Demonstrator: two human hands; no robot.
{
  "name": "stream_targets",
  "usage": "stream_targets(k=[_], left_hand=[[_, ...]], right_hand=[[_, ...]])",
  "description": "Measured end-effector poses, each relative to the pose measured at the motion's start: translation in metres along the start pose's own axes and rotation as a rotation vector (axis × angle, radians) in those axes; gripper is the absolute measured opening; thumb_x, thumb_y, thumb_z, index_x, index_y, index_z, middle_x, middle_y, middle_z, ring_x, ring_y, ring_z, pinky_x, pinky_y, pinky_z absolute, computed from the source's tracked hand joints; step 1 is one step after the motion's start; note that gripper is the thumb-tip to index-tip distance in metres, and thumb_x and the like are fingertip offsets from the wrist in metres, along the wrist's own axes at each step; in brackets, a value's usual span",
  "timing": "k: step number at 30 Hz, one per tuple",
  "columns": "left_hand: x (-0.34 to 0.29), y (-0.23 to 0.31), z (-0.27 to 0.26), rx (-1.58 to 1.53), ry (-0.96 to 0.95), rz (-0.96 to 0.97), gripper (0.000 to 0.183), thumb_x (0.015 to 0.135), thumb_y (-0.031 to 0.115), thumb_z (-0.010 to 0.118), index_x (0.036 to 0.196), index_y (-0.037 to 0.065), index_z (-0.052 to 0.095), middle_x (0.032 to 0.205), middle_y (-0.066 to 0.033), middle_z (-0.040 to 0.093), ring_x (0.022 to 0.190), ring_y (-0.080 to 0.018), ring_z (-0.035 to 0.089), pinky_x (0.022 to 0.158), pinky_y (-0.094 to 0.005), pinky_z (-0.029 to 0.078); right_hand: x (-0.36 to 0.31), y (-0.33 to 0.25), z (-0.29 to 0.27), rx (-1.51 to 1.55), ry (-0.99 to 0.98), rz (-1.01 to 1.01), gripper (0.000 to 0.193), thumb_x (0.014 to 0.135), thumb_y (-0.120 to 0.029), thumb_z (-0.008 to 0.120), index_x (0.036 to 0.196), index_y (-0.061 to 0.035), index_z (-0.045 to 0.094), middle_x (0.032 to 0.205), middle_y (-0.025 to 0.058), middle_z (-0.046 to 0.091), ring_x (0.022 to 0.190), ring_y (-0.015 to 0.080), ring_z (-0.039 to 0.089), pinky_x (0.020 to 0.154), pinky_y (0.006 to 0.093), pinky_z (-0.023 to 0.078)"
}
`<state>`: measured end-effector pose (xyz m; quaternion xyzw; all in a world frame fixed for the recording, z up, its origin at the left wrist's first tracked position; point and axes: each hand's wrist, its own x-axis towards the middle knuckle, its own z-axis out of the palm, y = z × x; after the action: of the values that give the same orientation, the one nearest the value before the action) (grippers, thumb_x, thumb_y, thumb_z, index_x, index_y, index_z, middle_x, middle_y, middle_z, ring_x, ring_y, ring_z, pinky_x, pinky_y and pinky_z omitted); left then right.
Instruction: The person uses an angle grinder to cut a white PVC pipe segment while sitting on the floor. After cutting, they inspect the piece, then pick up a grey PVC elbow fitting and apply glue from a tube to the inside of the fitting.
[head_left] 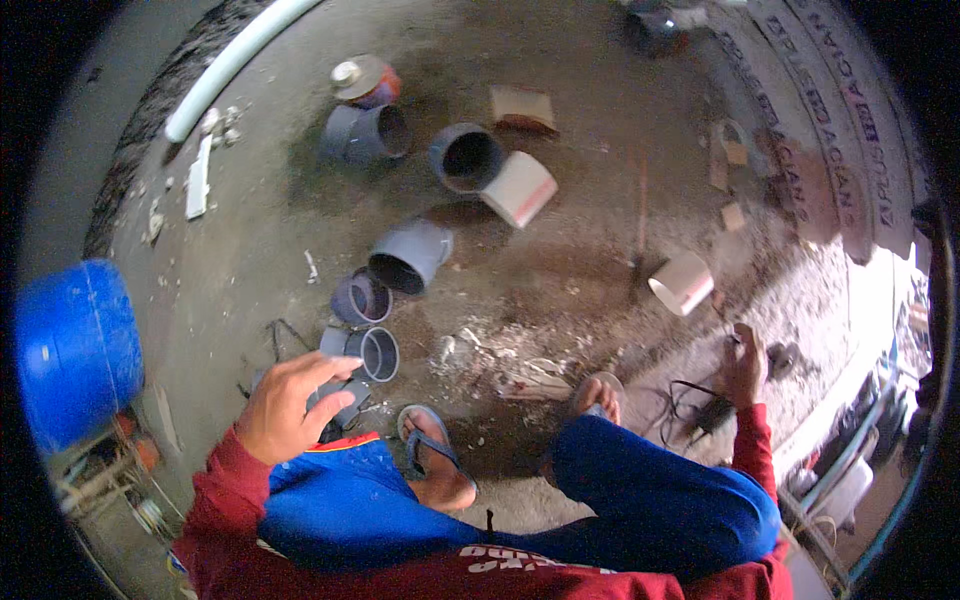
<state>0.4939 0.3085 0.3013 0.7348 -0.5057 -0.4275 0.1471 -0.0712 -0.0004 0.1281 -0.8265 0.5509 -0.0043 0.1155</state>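
Left hand [290,405] hovered over a small grey pipe fitting [372,352] on the concrete floor [560,250], fingers spread wide, holding nothing. Right hand [742,362] reached down near a black cord [695,405]; its fingers curled, grip could not be told. Larger grey fittings [410,255] lay just beyond.
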Motion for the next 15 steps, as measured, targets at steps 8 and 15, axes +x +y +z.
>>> stream_targets(k=[8, 15], left_hand=[[0.142, 0.049, 0.047, -1.083, -0.063, 0.043, 0.071, 0.104, 0.061, 0.031, 0.143, 0.004, 0.047, 0.130, -0.0209, 0.061, 0.121, -0.0284, 0.060, 0.106, -0.0435, 0.045], [0.188, 0.132, 0.149, -1.552, 0.648, 0.200, 0.073, 0.101, 0.060, 0.043, 0.142, 0.000, 0.049, 0.137, -0.0187, 0.058, 0.130, -0.0285, 0.054, 0.106, -0.0412, 0.044]], right_hand=[[0.085, -0.272, -0.107, 0.745, 0.715, -0.615, 0.030, 0.100, -0.013, 0.050, 0.124, 0.0009, 0.061, 0.122, 0.0156, 0.067, 0.115, 0.0249, 0.062, 0.101, 0.0365, 0.047], [0.053, -0.272, 0.075, 0.792, -0.340, -0.334, 0.056, 0.104, -0.044, 0.042, 0.139, -0.0022, 0.053, 0.149, 0.0138, 0.047, 0.136, 0.0271, 0.045, 0.113, 0.0395, 0.034]])
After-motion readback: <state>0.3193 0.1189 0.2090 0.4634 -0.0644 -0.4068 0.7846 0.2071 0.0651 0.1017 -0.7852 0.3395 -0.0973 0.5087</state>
